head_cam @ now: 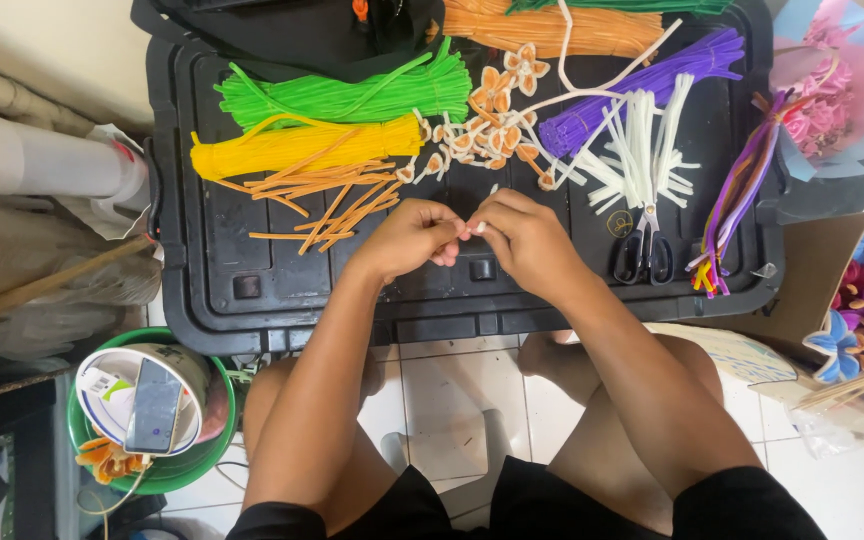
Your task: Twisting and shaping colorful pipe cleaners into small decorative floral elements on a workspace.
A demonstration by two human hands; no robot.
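My left hand and my right hand meet over the middle of a black plastic lid. Both pinch a small white pipe cleaner piece between their fingertips. Just beyond the hands lie several small orange-and-white pipe cleaner flowers. A bundle of short white pipe cleaners lies to the right of the flowers. Loose orange pipe cleaner pieces lie to the left of my left hand.
Bundles of green, yellow, purple and orange pipe cleaners lie on the lid. Black scissors rest right of my hands. A green bowl with a phone stands lower left. Finished flowers fill a cardboard box right.
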